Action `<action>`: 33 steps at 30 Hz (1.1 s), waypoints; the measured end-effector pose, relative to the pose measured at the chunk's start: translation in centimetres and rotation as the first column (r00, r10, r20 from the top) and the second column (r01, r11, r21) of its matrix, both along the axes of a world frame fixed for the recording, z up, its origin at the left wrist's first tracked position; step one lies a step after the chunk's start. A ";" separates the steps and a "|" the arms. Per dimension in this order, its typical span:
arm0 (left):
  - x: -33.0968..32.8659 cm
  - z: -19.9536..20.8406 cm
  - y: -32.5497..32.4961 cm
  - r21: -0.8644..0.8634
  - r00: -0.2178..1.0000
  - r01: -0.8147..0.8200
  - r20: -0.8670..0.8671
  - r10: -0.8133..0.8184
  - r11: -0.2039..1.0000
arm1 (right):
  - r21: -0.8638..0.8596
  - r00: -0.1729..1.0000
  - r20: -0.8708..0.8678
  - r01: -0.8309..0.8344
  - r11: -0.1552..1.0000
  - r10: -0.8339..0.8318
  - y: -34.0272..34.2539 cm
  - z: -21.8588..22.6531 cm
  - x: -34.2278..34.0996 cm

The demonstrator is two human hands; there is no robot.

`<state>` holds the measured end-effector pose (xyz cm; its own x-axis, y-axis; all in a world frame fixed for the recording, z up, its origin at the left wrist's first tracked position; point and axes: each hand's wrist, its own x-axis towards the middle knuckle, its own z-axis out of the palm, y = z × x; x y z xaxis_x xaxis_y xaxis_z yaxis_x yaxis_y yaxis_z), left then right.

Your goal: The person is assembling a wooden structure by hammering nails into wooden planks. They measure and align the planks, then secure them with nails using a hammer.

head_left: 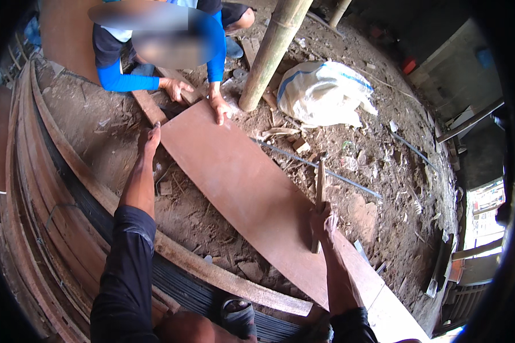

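Note:
A long, flat brown board (pixel 234 171) slants from the upper left to the lower right in front of me. My left hand (pixel 151 139) is closed at its far left corner, beside the end of a wooden plank (pixel 149 107); its fingertips are partly hidden. Over the board's right side, my right hand (pixel 325 222) is closed around a narrow wooden strip (pixel 320 186). The strip lies across the board's right edge. Opposite me, a co-worker in blue sleeves rests one hand (pixel 218 108) on the board's far end and the other (pixel 176 89) on a plank.
Long bent boards (pixel 46 188) and dark rods (pixel 183 284) are stacked on my left. A bamboo post (pixel 274 51) rises beyond the board, with a white sack (pixel 326 94) to its right. A thin grey bar (pixel 349 182) lies on the littered dirt.

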<state>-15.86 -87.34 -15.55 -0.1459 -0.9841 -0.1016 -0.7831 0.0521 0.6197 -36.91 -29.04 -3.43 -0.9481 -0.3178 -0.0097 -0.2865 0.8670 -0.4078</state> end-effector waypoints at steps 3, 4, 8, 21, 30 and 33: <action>-0.5 0.0 0.4 0.069 0.995 -0.016 -0.097 0.023 0.998 | 0.023 1.000 -0.027 0.000 1.000 0.001 -0.2 0.3 0.2; -1.0 -0.6 0.5 0.082 0.983 -0.066 -0.164 0.079 0.994 | 0.016 1.000 -0.026 -0.009 1.000 0.010 -0.1 0.3 0.2; -2.3 -3.3 -0.3 0.234 0.806 -0.043 -0.566 0.172 0.971 | 0.023 0.999 -0.042 -0.017 1.000 0.018 0.2 -0.3 0.0; -3.2 -7.1 -1.3 0.603 0.289 0.206 -0.790 0.541 0.770 | 0.072 0.998 -0.055 -0.025 0.997 0.029 0.4 -1.0 -0.5; -2.8 -7.1 -1.2 0.604 0.245 0.210 -0.794 0.556 0.769 | 0.076 0.998 -0.048 -0.036 0.996 0.039 0.5 -0.8 -0.4; -2.6 -6.1 -0.5 0.627 0.283 0.211 -0.773 0.567 0.750 | 0.080 1.000 -0.001 -0.027 0.996 0.027 0.7 -0.8 -0.5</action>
